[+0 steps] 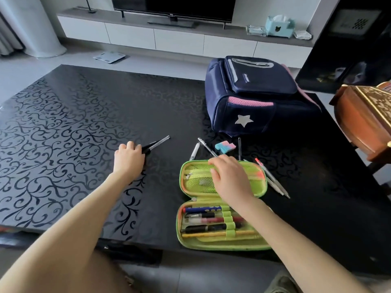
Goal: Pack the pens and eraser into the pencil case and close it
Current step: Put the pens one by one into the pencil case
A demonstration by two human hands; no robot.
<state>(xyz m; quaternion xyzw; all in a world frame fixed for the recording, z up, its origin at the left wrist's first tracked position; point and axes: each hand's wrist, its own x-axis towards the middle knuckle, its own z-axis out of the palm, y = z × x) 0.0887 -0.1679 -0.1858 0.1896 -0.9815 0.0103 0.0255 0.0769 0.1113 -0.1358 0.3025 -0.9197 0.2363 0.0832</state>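
A green pencil case (220, 242) lies open near the table's front edge, its lower half holding several pens under elastic loops. My right hand (229, 178) rests on the mesh pocket of the upper half, fingers spread. My left hand (129, 158) is closed on a black and silver pen (157, 143) out to the left. Beyond the case lie a white pen (194, 152), a clear black pen (206, 146), a pink and blue eraser (225, 147) and a dark pen (239, 148). A red-tipped pen (266, 172) and a grey pen (278, 188) lie at the case's right.
A navy backpack (256, 96) with a silver star stands behind the pens at the back right. A wooden chair (364, 119) sits by the table's right edge. The black patterned table (63, 127) stretches out to the left.
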